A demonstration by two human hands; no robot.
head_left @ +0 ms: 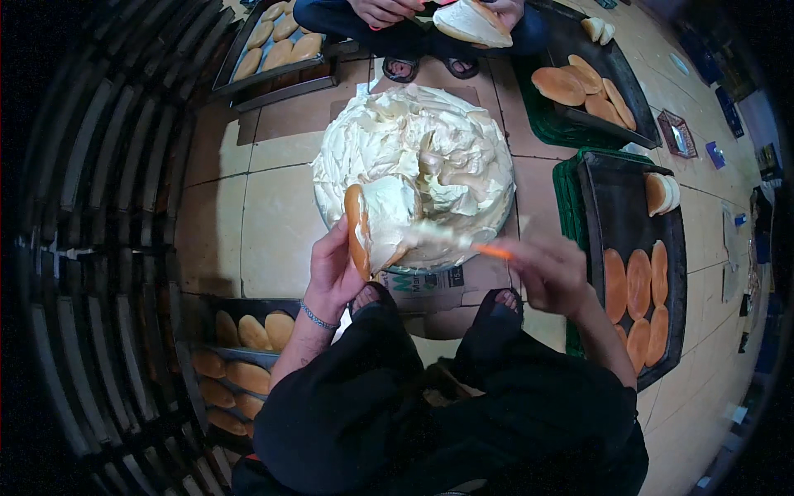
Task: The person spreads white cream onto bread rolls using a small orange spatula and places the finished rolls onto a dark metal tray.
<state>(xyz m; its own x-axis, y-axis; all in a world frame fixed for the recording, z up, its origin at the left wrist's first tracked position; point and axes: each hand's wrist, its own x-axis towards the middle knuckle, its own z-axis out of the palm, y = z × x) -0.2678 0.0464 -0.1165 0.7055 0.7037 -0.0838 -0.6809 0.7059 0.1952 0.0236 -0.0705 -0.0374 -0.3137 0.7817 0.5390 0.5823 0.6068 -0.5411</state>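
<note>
1. Rack (91,248), dark, slatted; left side of the frame.
2. Basin (399,269), round, heaped with white cream (451,124); centre, on the tiled floor (277,211).
3. Right-hand tray (624,219), black, bearing brown buns (638,273); right of centre.
4. Upper-right tray (612,66), black, also with buns; upper right.
5. Lower-left tray (260,358), filled with buns; lower left.
6. Co-worker's hand (385,10), beside a cream-coated piece of bread (471,25); top centre.
7. Split bun (358,231), cream on its face, over the basin's near edge; just left of centre.
8. Right hand (550,269), motion-blurred, closed around the spreader; right of centre.
9. Left hand (333,260), clamped on the split bun; left of centre.
10. Spreader (494,250), orange-handled, blade blurred, at the bun's right; centre.
</note>
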